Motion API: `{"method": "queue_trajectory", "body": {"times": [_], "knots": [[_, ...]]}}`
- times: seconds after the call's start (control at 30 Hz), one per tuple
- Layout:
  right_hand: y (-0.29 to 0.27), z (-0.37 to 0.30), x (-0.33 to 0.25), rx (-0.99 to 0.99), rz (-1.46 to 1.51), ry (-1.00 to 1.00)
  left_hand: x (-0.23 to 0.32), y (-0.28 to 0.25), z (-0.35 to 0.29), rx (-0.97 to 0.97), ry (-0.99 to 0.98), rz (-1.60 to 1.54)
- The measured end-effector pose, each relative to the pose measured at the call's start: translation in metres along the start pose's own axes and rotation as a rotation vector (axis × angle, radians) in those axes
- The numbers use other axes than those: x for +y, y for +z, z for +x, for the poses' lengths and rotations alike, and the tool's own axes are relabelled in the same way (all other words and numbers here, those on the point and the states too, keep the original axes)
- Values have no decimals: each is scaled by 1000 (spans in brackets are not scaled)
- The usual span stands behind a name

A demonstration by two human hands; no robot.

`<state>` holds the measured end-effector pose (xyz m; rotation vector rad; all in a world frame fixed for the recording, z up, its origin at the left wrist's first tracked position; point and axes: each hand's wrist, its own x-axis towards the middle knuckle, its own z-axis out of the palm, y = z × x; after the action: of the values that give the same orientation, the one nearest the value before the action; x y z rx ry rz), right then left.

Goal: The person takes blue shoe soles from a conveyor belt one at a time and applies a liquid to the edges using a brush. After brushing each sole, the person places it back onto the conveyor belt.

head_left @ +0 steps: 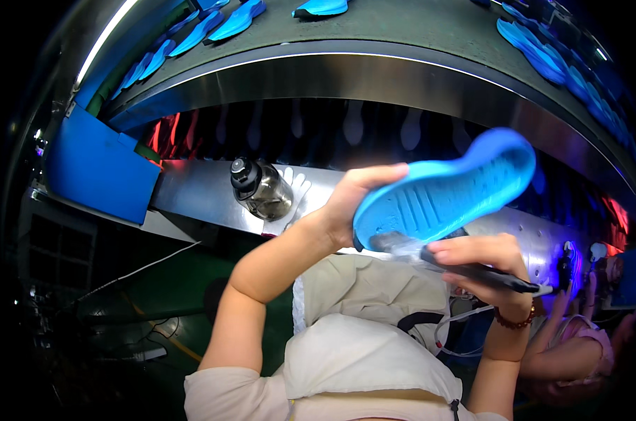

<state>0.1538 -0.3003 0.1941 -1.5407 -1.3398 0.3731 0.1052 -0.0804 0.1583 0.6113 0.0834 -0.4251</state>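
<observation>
Head view, looking down over the person's own chest and forearms. Left hand (353, 203) is gripping a blue shoe sole (447, 189) at its heel end, fingers curled tight around the edge, thumb showing on top; the sole is being held up in the air, tread side facing the camera, toe pointing up and to the right. Right hand (483, 259) is closing around a dark-handled brush (430, 252), fingers wrapped shut on the handle, the bristle end touching the sole's heel area just beside the left hand. A bead bracelet (516, 321) is sitting on the right wrist.

Behind the hands, a curved metal conveyor (374, 77) is carrying more blue soles (237, 21) along its upper deck, left and right. On the lower metal shelf, a clear bottle with a black cap (260, 188) is standing well apart from the hands, to their left. A blue panel (97, 165) is sitting at far left.

Progress, as a judgement: brushing is under way on the heel end only; the bristles are not reaching the forefoot, so most of the tread looks left to cover. Whether anything is already coated cannot be told, the surface showing no clear sheen. Another person (577, 351) is partly showing at lower right.
</observation>
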Motion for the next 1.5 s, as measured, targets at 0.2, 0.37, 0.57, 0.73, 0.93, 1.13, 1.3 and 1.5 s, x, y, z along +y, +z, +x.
{"method": "queue_trajectory", "body": {"times": [0.2, 0.37, 0.57, 0.73, 0.93, 1.13, 1.3, 1.5], "knots": [[-17, -1, -3, -300, -93, 85, 1, 6, -4, 136, -211, 286], [-24, -6, 6, -358, -229, 94, -2, -7, -5, 119, -263, 435], [-39, -7, 30, -154, -59, 65, 7, -6, -17, 210, -191, 566], [-45, -15, 22, -196, -121, 227, 7, -17, -24, 215, -98, 560], [0, 26, 19, 134, -23, 293, -14, -13, 10, 195, 29, 426], [14, 50, 38, 344, 227, 478, -19, -30, 21, 197, 146, 606], [15, 59, 46, 383, 271, 571, -21, -36, 23, 267, 161, 602], [14, 59, 61, 424, 278, 567, -26, -39, 26, 299, 197, 588]]}}
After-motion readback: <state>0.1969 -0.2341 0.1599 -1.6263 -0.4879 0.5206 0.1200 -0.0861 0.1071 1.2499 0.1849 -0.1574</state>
